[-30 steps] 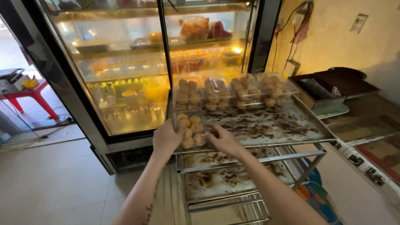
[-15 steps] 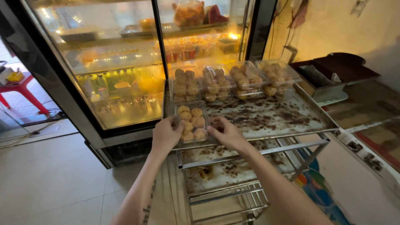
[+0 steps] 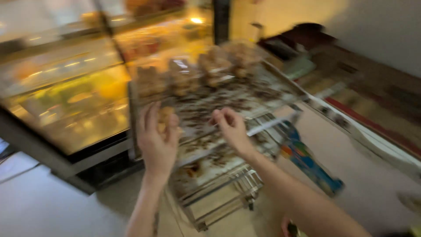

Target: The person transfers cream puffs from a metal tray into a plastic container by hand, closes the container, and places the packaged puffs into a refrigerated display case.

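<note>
The view is heavily motion-blurred. My left hand (image 3: 158, 142) is raised over the near left corner of a metal baking tray (image 3: 267, 98) lined with crumb-stained paper. Its fingers wrap a small clear box of golden pastries (image 3: 165, 116). My right hand (image 3: 231, 128) hovers over the tray's front edge, a short way right of the box, fingers loosely curled. Blur hides whether they pinch anything. Several more clear boxes of pastries (image 3: 210, 66) stand in a row along the tray's far side.
The tray tops a metal rack (image 3: 219, 193) with more stained trays below. A lit glass display case (image 3: 66, 101) stands behind and to the left. A blue and multicoloured object (image 3: 309, 164) lies right of the rack. A dark counter (image 3: 372, 101) runs along the right.
The camera has swung and the view has blurred. My right hand has come off the pastry box and moved right. The left hand keeps the box, lifted off the tray.
</note>
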